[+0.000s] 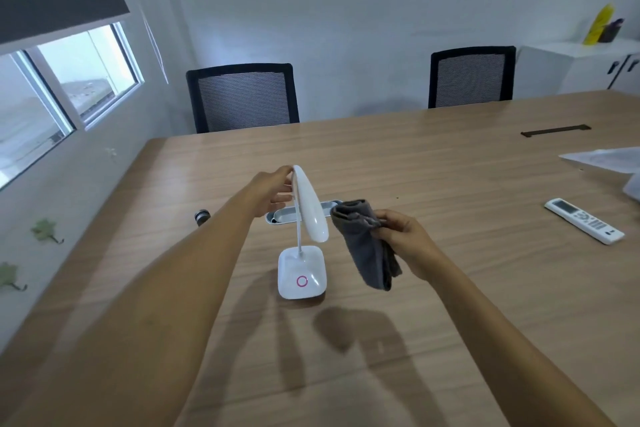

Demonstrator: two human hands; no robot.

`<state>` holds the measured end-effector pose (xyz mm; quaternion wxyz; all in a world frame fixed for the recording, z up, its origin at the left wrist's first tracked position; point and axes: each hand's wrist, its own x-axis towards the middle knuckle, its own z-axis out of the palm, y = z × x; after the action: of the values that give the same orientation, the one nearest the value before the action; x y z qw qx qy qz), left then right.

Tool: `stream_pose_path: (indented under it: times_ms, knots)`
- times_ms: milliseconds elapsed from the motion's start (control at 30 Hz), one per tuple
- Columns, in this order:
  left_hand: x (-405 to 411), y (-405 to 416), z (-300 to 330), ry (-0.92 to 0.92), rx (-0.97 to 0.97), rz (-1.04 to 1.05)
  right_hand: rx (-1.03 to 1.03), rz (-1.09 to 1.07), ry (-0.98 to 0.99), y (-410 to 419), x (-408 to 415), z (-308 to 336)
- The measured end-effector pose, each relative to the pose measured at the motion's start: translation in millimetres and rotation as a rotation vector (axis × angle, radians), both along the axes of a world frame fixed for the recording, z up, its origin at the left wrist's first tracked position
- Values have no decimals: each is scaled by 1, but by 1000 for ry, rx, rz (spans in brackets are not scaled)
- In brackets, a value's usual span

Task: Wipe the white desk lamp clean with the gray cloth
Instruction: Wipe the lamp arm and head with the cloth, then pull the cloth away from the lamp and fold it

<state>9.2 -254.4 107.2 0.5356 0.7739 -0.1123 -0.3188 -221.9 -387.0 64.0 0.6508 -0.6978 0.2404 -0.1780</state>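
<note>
The white desk lamp (309, 208) stands on the wooden table (450, 288), its square base bearing a pink ring and its long head tilted down toward me. My left hand (273, 189) pinches the top end of the lamp head from the left. My right hand (403, 236) is closed on the gray cloth (365, 243), which hangs folded just right of the lamp head, close to it; I cannot tell if they touch.
A small gray tray (282, 215) lies behind the lamp, a dark cylinder (202, 217) near the table's left edge. A white remote (583, 221) and papers (606, 159) sit at the right. Two black mesh chairs (242, 97) stand at the far side.
</note>
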Motion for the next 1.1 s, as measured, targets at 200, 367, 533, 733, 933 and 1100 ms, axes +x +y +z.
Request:
stream_pose_path:
  times_ms: [200,367,533,733,933,1100]
  knots:
    - [1,16,-3,20,-11,11,241,-160,139,18,24,-20]
    - [-11,43,-36,33,93,-43,393,-165,210,33,31,-34]
    - [-30,81,-81,277,298,-336,591,-99,259,53,40,-50]
    - [-46,109,-109,445,203,-364,628,1,304,78,61,-60]
    - [-37,148,-107,405,236,-240,599,105,352,111,91,-71]
    - [-33,197,-108,379,277,-97,606,204,412,152,122,-79]
